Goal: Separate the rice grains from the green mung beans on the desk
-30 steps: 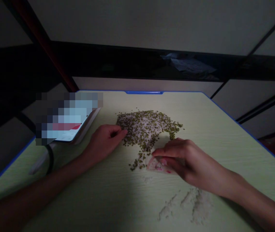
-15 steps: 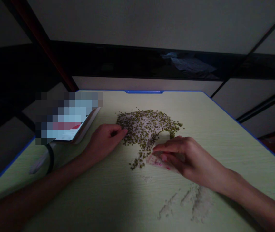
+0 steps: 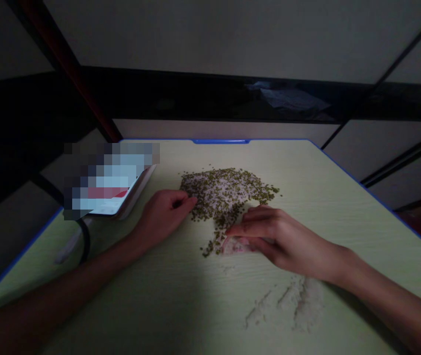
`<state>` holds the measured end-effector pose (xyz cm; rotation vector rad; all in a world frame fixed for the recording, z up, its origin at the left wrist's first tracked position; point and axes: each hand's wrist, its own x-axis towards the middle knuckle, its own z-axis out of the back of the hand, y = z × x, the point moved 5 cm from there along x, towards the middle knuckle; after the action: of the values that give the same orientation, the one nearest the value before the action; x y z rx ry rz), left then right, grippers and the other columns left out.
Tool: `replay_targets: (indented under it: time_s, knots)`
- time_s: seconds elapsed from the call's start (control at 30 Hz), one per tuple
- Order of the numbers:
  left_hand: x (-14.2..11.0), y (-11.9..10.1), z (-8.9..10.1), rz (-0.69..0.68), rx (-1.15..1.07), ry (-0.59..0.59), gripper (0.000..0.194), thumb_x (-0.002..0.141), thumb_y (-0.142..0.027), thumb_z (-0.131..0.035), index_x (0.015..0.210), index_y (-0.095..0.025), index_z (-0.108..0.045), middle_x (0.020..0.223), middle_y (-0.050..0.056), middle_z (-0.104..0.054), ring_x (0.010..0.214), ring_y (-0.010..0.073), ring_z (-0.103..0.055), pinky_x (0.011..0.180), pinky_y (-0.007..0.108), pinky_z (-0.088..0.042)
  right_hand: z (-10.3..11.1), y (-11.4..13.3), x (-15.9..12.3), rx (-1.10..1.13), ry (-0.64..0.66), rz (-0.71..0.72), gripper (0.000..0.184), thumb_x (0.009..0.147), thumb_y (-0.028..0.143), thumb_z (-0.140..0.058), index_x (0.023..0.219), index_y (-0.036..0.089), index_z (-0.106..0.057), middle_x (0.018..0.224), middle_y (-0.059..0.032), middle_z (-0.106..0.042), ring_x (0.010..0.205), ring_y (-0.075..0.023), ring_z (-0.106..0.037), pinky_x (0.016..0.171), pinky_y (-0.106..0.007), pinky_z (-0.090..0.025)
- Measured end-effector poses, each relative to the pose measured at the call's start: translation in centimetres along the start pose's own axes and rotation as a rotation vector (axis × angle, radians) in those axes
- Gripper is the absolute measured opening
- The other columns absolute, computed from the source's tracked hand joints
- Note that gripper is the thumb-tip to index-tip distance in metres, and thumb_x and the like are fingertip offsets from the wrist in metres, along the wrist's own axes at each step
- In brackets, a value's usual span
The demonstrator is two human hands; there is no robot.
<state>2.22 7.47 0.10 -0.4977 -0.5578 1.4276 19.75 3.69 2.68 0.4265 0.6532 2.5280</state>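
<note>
A loose heap of small green beans mixed with white grains [image 3: 225, 190] lies on the table, looking like mung beans and rice. My left hand [image 3: 168, 209] rests at the heap's left edge, its fingers curled and thumb tip against them; whatever they hold, if anything, is hidden. At the near side of the heap, my right hand [image 3: 265, 234] pinches a small see-through plastic piece with pink print [image 3: 234, 245], which seems to be a packet. Its edge touches a narrow trail of beans [image 3: 212, 244]. The right hand partly covers this piece.
A lit tablet [image 3: 112, 204], partly blurred out, stands tilted at the left with a dark cable [image 3: 85, 236] beside it. Pale grains [image 3: 304, 305] lie in streaks near my right forearm. The pale table [image 3: 180, 305] has a blue rim; cabinet panels stand behind.
My right hand has moved slightly left with the plastic piece, against the bean trail. My left hand holds its place by the heap. The view has shifted a little.
</note>
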Motion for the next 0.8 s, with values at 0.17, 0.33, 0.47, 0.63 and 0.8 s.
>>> replay_targets:
  time_s: [0.17,0.33,0.47,0.63,0.8]
  knots:
    - [0.0,0.4,-0.1,-0.011,0.008,-0.011,0.035,0.073,-0.038,-0.041,0.045,-0.019,-0.031,0.044,-0.006,-0.028,0.047,0.0083,-0.032,0.046,0.022,-0.02,0.3,0.2,1.1,0.014,0.036,0.053,0.03,0.081,0.006,-0.043,0.101,0.017,-0.062,0.084,-0.0064,-0.063,0.083,-0.0171,-0.054,0.073,-0.03,-0.041]
    - [0.0,0.5,-0.2,-0.037,-0.005,-0.025,0.034,0.072,-0.038,-0.041,0.045,-0.019,-0.033,0.044,-0.006,-0.03,0.047,0.0085,-0.032,0.046,0.022,-0.02,0.4,0.2,1.7,0.079,0.095,0.104,0.029,0.083,0.008,-0.042,0.101,0.017,-0.063,0.082,-0.0051,-0.063,0.076,-0.0141,-0.055,0.067,-0.027,-0.041]
    - [-0.1,0.6,-0.1,-0.045,-0.015,-0.045,0.035,0.072,-0.038,-0.041,0.044,-0.019,-0.031,0.043,-0.006,-0.029,0.047,0.0085,-0.032,0.046,0.023,-0.019,0.3,0.1,1.5,0.038,0.06,0.093,0.028,0.084,0.01,-0.042,0.102,0.017,-0.062,0.081,-0.006,-0.063,0.077,-0.0155,-0.054,0.07,-0.03,-0.04]
    - [-0.1,0.6,-0.2,-0.031,0.004,-0.047,0.035,0.071,-0.038,-0.042,0.044,-0.019,-0.03,0.043,-0.006,-0.029,0.047,0.0085,-0.032,0.046,0.023,-0.019,-0.1,0.5,1.2,-0.002,0.063,0.107,0.027,0.085,0.012,-0.041,0.103,0.017,-0.061,0.08,-0.0062,-0.061,0.078,-0.0163,-0.053,0.072,-0.032,-0.038]
    - [-0.1,0.5,-0.2,-0.035,0.019,-0.029,0.034,0.072,-0.038,-0.041,0.045,-0.019,-0.032,0.044,-0.006,-0.03,0.047,0.0086,-0.033,0.047,0.023,-0.02,-0.7,0.9,1.5,-0.006,0.107,0.114,0.029,0.086,0.009,-0.038,0.103,0.017,-0.06,0.078,-0.0055,-0.058,0.077,-0.0156,-0.051,0.073,-0.031,-0.037]
